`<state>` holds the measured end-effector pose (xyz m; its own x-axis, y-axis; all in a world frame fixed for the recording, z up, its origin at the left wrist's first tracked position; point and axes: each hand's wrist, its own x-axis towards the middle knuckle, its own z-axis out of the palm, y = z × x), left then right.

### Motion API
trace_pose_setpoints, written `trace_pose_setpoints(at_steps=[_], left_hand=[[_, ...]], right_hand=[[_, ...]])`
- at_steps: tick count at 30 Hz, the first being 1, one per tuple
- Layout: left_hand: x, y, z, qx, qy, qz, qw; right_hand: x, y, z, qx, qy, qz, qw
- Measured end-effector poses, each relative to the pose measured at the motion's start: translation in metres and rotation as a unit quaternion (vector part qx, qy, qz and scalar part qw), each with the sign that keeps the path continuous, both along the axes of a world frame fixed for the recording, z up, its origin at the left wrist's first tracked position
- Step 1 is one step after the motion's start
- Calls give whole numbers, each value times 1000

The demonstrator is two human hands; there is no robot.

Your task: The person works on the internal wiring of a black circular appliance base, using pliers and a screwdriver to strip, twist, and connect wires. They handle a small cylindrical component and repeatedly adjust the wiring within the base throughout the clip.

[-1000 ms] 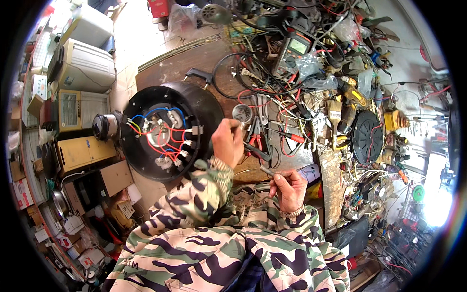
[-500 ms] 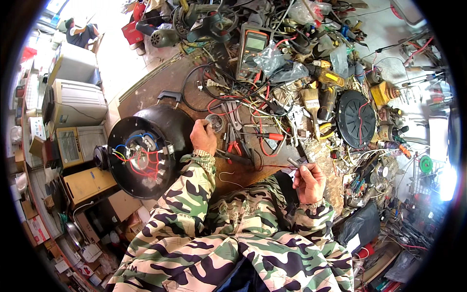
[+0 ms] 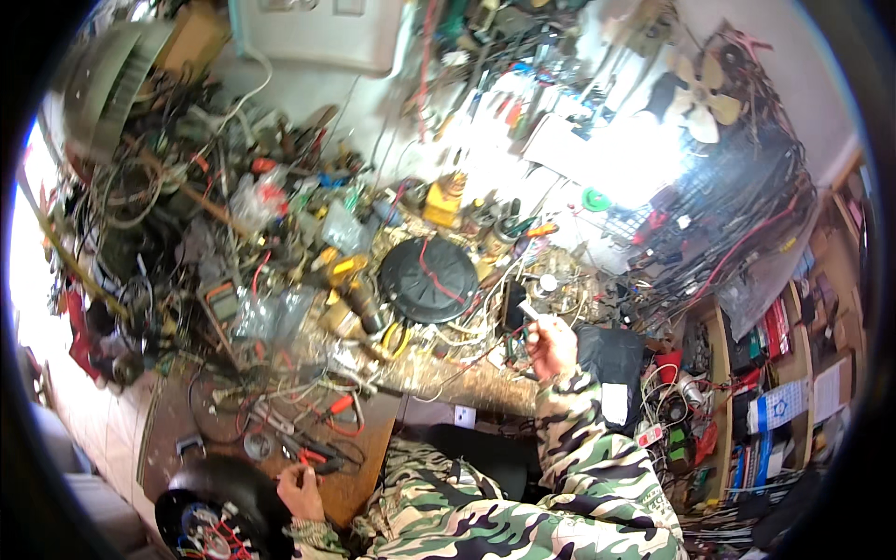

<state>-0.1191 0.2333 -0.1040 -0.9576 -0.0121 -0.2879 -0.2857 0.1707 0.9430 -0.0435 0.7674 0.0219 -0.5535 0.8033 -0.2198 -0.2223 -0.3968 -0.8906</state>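
Note:
My right hand [image 3: 553, 347] is raised over the right side of the cluttered bench. Its thumb and fingers pinch a small pale cylindrical piece [image 3: 529, 311], and a thin lead appears to trail from it to the left. My left hand [image 3: 300, 491] is low at the left, its fingers drawn together; whether they hold anything is hidden. It is beside a round black appliance [image 3: 241, 481] whose open underside shows red, blue and white wires [image 3: 213, 534]. Just beyond that hand are red-handled pliers [image 3: 313, 456] and a small round metal tin [image 3: 259, 444].
A black round plate [image 3: 428, 279] with a red wire across it rests on the bench. Around it are yellow-handled scissors [image 3: 397, 342], a yellow power tool [image 3: 343, 269], a multimeter [image 3: 220, 304] and tangled wires. A black bag [image 3: 609, 359] and shelves [image 3: 747, 411] stand at the right.
The view has swung to the right, bringing in the wall and shelves. My right hand has moved out over the bench with the small piece; my left hand stays near the appliance.

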Motion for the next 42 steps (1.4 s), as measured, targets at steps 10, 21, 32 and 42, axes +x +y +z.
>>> trace_pose_setpoints(at_steps=[10, 21, 32, 42], left_hand=[[-26, 60, 34, -129, -31, -112, 985], [-53, 53, 2, -210, 17, -131, 969], [-32, 64, -23, -216, 47, -108, 969], [16, 80, 91, 42, -46, -29, 998]], right_hand=[[7, 334, -17, 36, 65, -169, 983], [-80, 449, -49, 67, 107, -109, 986], [-112, 433, -17, 108, 39, -78, 990], [-35, -54, -97, 33, -90, 290, 952]])
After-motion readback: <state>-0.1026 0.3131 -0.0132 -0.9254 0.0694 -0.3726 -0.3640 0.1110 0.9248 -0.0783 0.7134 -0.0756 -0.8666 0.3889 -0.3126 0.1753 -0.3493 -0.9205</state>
